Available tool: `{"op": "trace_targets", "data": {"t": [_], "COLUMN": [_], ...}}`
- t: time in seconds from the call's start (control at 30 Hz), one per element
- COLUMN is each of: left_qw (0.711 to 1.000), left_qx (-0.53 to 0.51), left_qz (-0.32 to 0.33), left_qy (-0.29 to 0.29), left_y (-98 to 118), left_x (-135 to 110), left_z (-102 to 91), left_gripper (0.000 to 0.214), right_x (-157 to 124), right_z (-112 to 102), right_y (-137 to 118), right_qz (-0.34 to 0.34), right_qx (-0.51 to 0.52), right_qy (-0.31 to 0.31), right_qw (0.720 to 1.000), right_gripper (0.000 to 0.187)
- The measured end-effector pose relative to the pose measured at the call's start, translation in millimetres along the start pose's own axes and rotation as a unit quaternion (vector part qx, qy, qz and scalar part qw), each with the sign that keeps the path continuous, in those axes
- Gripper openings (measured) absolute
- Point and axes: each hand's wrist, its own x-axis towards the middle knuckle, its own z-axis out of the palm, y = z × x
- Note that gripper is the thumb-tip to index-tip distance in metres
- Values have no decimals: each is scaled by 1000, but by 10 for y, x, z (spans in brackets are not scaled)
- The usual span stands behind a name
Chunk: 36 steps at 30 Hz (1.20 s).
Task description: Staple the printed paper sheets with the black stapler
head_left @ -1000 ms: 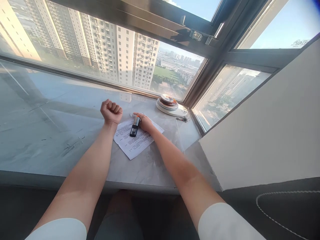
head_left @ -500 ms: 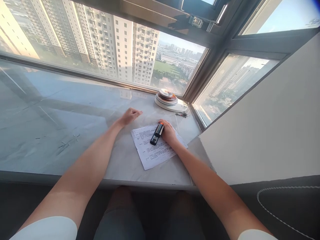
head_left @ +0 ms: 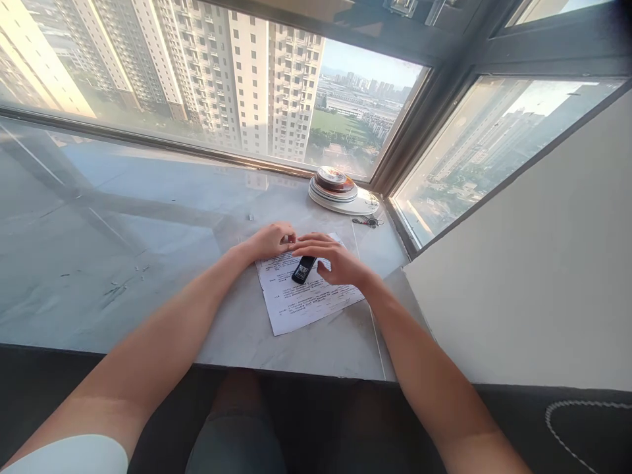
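A black stapler [head_left: 303, 270] lies on printed sheets of paper [head_left: 296, 313] on the marble sill. Its far end is hidden under my right hand [head_left: 336, 258]. That hand is open, fingers stretched over the stapler toward the left, thumb apart underneath. My left hand [head_left: 273, 241] rests at the upper left edge of the sheets, its fingers curled in and close to the right fingertips. Whatever the left fingers may hold is too small or hidden to make out. Just beyond this hand, a tiny greyish piece [head_left: 251, 216] lies on the sill.
Stacked round plates or discs [head_left: 333, 191] stand in the window corner, with a small dark corded item [head_left: 368, 222] in front. Small thin bits [head_left: 118, 288] are scattered at left. Windows border the back and right; a white wall [head_left: 533, 263] rises at right.
My right hand has let go of the stapler, which stays on the paper, and its fingers have spread over it. My left hand has moved right, up to the paper and the right fingertips.
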Motion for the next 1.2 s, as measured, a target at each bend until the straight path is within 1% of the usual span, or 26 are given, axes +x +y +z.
{"op": "trace_targets", "data": {"t": [0.03, 0.07, 0.1, 0.13, 0.2, 0.3, 0.37, 0.43, 0.47, 0.5, 0.53, 0.6, 0.67, 0.7, 0.77, 0.83, 0.93, 1.0, 1.07, 1.13, 1.2], "left_qw": [1000, 1000, 1000, 1000, 1000, 998, 997, 996, 996, 996, 996, 998, 999, 999, 1000, 999, 997, 996, 995, 995, 994], "left_qx": [-3, -5, -4, 2, 29, 66, 67, 64, 65, 65, 63, 45, 17, 5, -5, 4, 19, 20, 17, 18, 20], "left_qz": [-2, -6, -9, -10, -8, -15, -36, -54, -59, -60, -59, -50, -37, -31, -28, -41, -72, -85, -90, -95, -98], "left_qy": [-5, -9, -11, -11, -4, 4, 0, -3, -1, 2, 5, 7, 3, 1, -5, -9, -16, -21, -26, -28, -32], "left_y": [-1, 1, 7, 15, 29, 32, 23, 12, 7, 3, 1, 4, 20, 32, 61, 90, 122, 142, 166, 197, 221], "left_x": [3, 6, 10, 15, 22, 21, 7, -9, -16, -21, -23, -21, -13, -9, -4, -7, -18, -25, -29, -32, -33], "left_z": [11, 18, 22, 21, 6, -35, -61, -75, -76, -73, -67, -48, -26, -17, -9, -14, -36, -52, -69, -88, -103], "left_gripper": [24, 23, 22, 21, 19, 16, 16, 19, 20, 21, 21, 23, 26, 27, 29, 30, 28, 26, 24, 24, 24], "right_x": [2, 3, 5, 5, -5, -49, -94, -140, -160, -175, -184, -179, -142, -114, -48, 21, 103, 133, 142, 135, 119], "right_z": [-16, -15, 0, 22, 56, 35, -22, -84, -111, -131, -145, -152, -133, -115, -67, -10, 71, 106, 121, 121, 116], "right_y": [-28, -39, -33, -12, 66, 217, 314, 391, 416, 431, 432, 394, 313, 261, 148, 38, -84, -127, -144, -147, -149], "right_qz": [-33, -48, -49, -42, -15, 59, 107, 149, 167, 183, 198, 219, 218, 207, 163, 109, 32, 1, -12, -14, 0], "right_qx": [0, -9, -23, -40, -77, -122, -137, -146, -149, -151, -152, -152, -152, -154, -160, -165, -168, -160, -141, -107, -69], "right_qy": [-41, -59, -54, -36, 23, 144, 240, 332, 367, 387, 393, 369, 307, 270, 187, 105, 9, -26, -44, -52, -39], "right_qw": [999, 997, 997, 998, 997, 980, 955, 920, 903, 891, 885, 891, 914, 928, 955, 975, 985, 987, 989, 993, 997], "right_gripper": [60, 51, 40, 30, 17, 13, 12, 13, 13, 14, 15, 20, 23, 25, 28, 29, 33, 34, 31, 27, 20]}}
